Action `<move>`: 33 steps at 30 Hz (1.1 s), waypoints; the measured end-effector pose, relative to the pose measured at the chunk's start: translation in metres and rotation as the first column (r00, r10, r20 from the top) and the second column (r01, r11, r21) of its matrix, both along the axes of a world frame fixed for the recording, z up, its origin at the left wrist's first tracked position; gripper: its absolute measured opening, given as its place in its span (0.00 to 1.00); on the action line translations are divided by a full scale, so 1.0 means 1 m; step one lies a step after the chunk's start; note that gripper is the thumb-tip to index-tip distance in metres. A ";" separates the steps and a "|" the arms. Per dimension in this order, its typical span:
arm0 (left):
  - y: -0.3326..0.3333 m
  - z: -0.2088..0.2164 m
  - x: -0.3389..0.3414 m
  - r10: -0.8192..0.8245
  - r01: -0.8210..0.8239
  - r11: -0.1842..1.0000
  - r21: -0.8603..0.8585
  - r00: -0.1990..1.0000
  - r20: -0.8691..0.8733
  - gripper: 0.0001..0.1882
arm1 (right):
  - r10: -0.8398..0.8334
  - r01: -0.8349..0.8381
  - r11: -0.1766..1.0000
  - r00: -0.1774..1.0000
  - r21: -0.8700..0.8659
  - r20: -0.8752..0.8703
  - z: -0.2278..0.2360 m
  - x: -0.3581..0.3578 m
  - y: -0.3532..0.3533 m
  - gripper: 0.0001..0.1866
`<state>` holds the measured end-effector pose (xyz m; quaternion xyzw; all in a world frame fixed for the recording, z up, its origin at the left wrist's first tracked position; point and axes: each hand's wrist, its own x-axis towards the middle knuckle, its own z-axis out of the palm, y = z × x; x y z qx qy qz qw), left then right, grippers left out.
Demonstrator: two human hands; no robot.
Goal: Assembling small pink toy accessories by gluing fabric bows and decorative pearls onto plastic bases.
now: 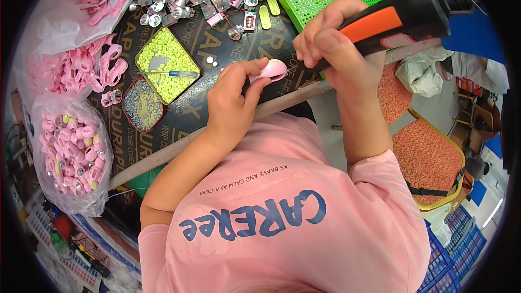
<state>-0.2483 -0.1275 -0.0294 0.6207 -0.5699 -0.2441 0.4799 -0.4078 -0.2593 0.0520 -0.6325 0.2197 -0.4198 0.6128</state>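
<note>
Left fingers are pinched on a pink casing, upper centre, long axis near-level, rounded end rightward; a driver, aimed lower-left, is gripped by right fingers. Shirt and desk are lettered.

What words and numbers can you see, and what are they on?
I won't copy the words, but here's where they are.
Shirt: big blue letters, plus a small line, readable.
Table: tan capitals, repeated, readable in places.
Driver: red-edged label, too small to read.
White sheet, lower left: too blurred.
</note>
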 end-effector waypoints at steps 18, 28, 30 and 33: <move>-0.002 0.005 -0.003 0.040 -0.040 0.999 -0.001 0.999 -0.022 0.11 | -0.101 0.125 0.990 0.945 -0.060 0.310 -0.030 0.009 0.018 0.16; -0.006 0.009 0.001 -0.107 0.141 0.973 -0.184 0.978 0.180 0.11 | 0.012 -0.007 1.000 0.925 -0.016 0.380 0.003 -0.032 -0.017 0.23; -0.003 0.009 0.001 -0.175 0.244 0.955 -0.170 0.924 0.341 0.14 | -0.261 0.330 0.939 0.864 -0.093 0.431 0.023 -0.050 -0.044 0.11; -0.002 0.018 -0.004 -0.239 0.362 0.918 -0.160 0.829 0.506 0.15 | -0.623 0.671 0.711 0.740 -0.210 0.254 0.028 -0.096 -0.099 0.08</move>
